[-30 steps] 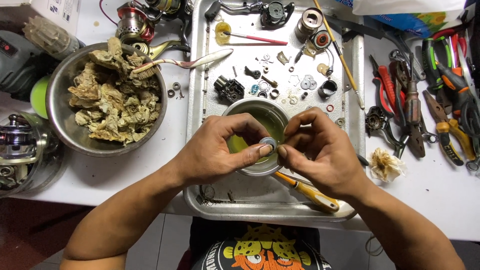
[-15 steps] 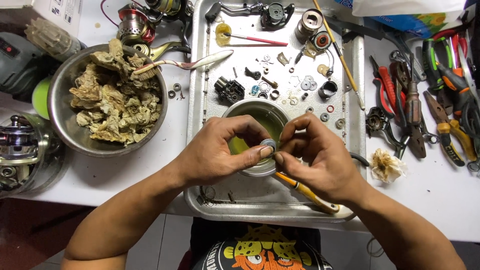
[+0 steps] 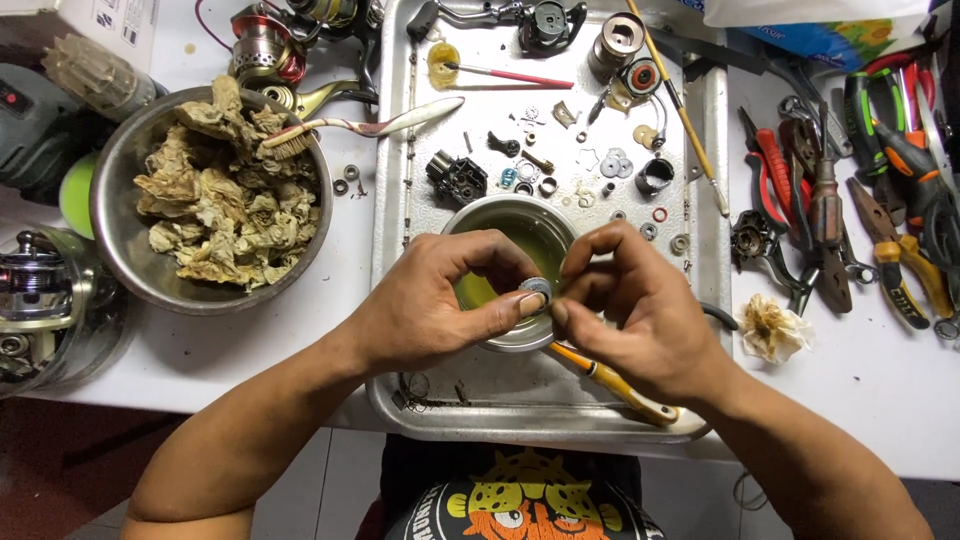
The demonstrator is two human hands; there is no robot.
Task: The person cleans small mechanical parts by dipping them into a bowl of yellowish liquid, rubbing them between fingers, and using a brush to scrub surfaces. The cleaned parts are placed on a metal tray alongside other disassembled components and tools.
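Observation:
My left hand (image 3: 440,300) and my right hand (image 3: 630,305) meet over a small steel bowl (image 3: 520,215) of yellowish liquid. Together their fingertips pinch a small round metal ring (image 3: 535,291), a bearing-like part, just above the bowl's near rim. The bowl stands in a metal tray (image 3: 395,200). A brush with an orange and yellow handle (image 3: 610,380) lies under my right hand on the tray. Several small reel parts (image 3: 545,175) lie scattered on the tray beyond the bowl.
A big steel bowl (image 3: 120,235) of crumpled dirty tissues, with a toothbrush (image 3: 370,125) across its rim, stands left. Pliers and screwdrivers (image 3: 860,190) lie right, next to a tissue wad (image 3: 770,328). Fishing reels (image 3: 30,290) sit at far left and top.
Both hands stay over the small bowl with the ring between them; the fingers have shifted only slightly.

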